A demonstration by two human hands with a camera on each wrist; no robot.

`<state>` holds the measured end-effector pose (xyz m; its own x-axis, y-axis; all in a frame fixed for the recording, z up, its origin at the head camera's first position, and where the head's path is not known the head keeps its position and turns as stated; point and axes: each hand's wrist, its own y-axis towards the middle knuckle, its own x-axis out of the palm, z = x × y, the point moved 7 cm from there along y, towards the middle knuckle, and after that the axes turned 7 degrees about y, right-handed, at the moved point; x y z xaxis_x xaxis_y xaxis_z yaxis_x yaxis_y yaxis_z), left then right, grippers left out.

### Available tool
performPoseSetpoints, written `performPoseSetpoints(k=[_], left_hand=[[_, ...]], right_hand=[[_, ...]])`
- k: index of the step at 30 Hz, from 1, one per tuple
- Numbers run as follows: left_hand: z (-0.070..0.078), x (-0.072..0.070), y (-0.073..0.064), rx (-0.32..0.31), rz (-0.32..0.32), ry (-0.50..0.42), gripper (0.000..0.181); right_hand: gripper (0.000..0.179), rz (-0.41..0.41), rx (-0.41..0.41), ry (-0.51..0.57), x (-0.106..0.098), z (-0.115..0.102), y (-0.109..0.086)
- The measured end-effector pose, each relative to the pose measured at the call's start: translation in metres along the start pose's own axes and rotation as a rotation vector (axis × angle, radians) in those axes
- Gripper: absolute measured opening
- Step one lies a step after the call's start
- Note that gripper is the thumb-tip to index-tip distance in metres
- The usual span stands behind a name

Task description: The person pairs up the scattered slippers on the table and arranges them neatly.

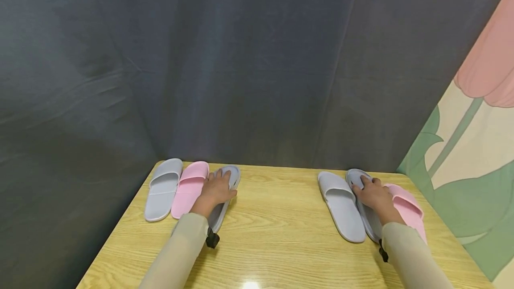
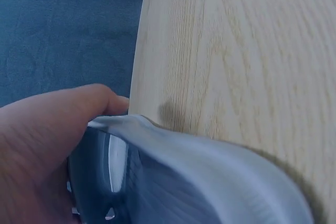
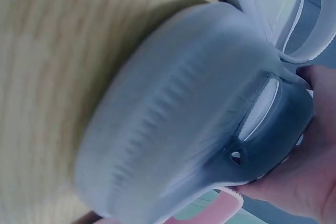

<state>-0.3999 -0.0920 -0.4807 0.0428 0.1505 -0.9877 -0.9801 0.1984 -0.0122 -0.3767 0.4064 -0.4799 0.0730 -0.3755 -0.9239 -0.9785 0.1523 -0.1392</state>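
My left hand (image 1: 216, 191) grips a blue-grey slipper (image 1: 217, 220) across its strap, the thumb along the right side. In the left wrist view the slipper (image 2: 178, 156) is seen from its heel. On the table's right side, my right hand (image 1: 374, 196) spans the strap of the matching blue-grey slipper (image 1: 368, 221), thumb and fingers on opposite sides. A pink slipper (image 1: 188, 194) lies just left of my left hand. Between my right hand and the wall is another pink slipper (image 1: 408, 208); a pale grey slipper (image 1: 343, 211) lies on its other side.
At the far left of the left row is a light grey slipper (image 1: 162, 191). Wood-grain tabletop (image 1: 281, 226) separates the two rows. A dark curtain (image 1: 257, 79) hangs behind the table, and a wall with a painted tulip (image 1: 478, 146) borders the right side.
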Motion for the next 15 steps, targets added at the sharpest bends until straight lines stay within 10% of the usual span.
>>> performPoseSetpoints(k=[15], left_hand=[[0.0003, 0.002, -0.0027, -0.055, -0.067, -0.012, 0.079]], right_hand=[[0.078, -0.022, 0.05, 0.028, 0.0033, 0.0022, -0.0015]])
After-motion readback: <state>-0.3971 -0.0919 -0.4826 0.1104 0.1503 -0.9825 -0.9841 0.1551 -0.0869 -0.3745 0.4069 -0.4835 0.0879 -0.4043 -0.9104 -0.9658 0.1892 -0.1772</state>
